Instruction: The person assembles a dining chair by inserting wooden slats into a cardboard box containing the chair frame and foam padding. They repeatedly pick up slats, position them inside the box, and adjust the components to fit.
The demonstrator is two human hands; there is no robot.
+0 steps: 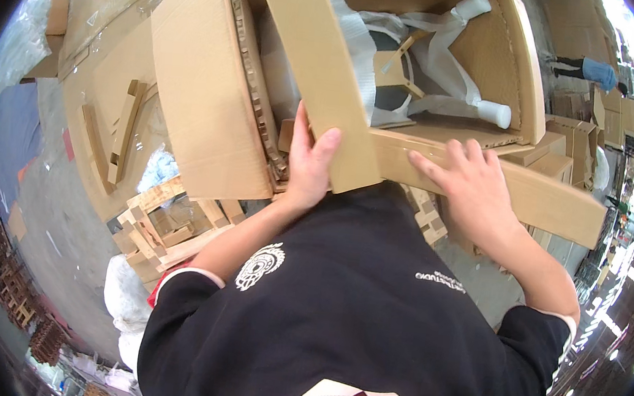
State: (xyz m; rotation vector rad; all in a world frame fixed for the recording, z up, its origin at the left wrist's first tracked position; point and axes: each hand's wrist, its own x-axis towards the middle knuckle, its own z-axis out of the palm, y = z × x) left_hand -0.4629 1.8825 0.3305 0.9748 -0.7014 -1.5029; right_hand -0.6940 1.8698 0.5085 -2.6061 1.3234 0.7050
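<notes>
My left hand (309, 163) is closed on the lower left edge of a long tan cardboard strip (322, 69). This strip slants over a large open cardboard box (202, 84). My right hand (482, 191) grips a second tan cardboard piece (553, 202) along the box's near side, fingers at its upper edge and thumb against its face. Whether that piece is a flap or a loose strip, I cannot tell. In the box is a legged item wrapped in white foam (441, 57), with dark and wood-coloured parts between. The first strip hides part of the contents.
On the left, loose cardboard strips (126, 134) lie on flat cardboard sheets. A wooden pallet-like frame (158, 221) stands near my left elbow. Clear plastic wrap (23, 44) is at far left. Stacked cartons (570, 142) and another person (592, 72) are at the right.
</notes>
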